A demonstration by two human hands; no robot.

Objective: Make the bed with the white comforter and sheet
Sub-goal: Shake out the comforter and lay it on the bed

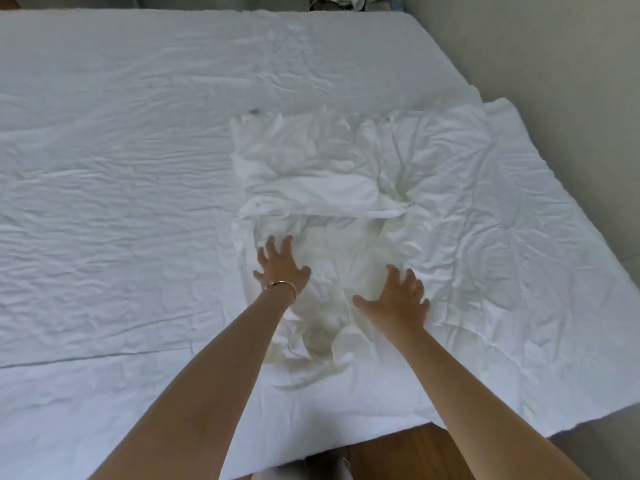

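The white comforter [467, 237] lies spread over the right part of the bed [104, 168], its near edge hanging past the mattress above the wooden floor [408, 448], and there's a bunched, folded-back heap [322, 174] of it sitting right in the middle, just beyond the hands. Under and to the left of it, the sheet [121, 220] is flat but finely creased all over. The job now, I'd say, is flattening that rumpled patch: better to sweep outward from the centre with flat palms, then lift the heap by its corner and draw it across, rather than pressing the folds in. Left hand [282, 268], bracelet [282, 287] at the wrist, is flat on the fabric, fingers splayed wide, holding nothing. Right hand [398, 299] beside it, likewise spread and empty, both arms stretched forward.
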